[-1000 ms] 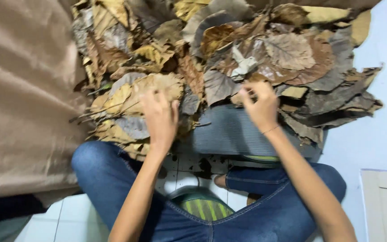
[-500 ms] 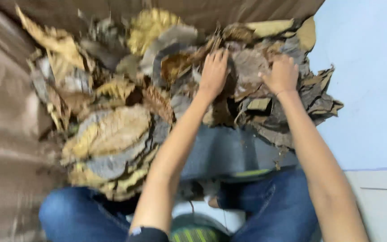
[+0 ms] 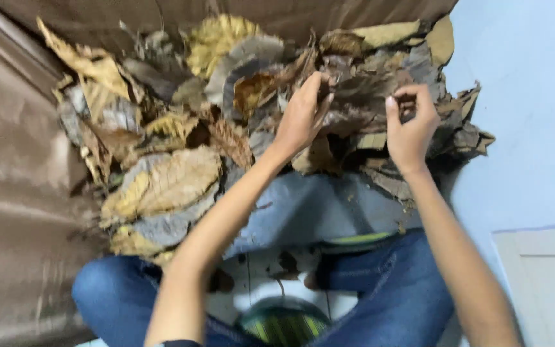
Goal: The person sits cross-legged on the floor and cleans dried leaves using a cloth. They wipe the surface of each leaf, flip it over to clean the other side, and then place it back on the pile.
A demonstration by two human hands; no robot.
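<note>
A big heap of dry brown, yellow and grey leaves (image 3: 181, 148) lies in front of me on a grey-blue sheet (image 3: 316, 209). My left hand (image 3: 302, 115) reaches into the middle of the heap, fingers curled around a dark brown leaf (image 3: 348, 109). My right hand (image 3: 409, 125) is just to its right, thumb and fingers pinching the edge of the same clump of dark leaves. Both forearms stretch out over my knees in blue jeans (image 3: 393, 295).
Brown shiny cloth (image 3: 14, 193) hangs along the left and across the top. A pale blue wall (image 3: 534, 128) stands on the right, with a white panel (image 3: 547, 276) low down. White floor tiles (image 3: 258, 283) and a green striped round object (image 3: 284, 324) show between my legs.
Both hands have moved from the near edge of the heap further up into it. The fingers, flat on the leaves before, now curl and pinch dark leaves. The view shifted toward the heap.
</note>
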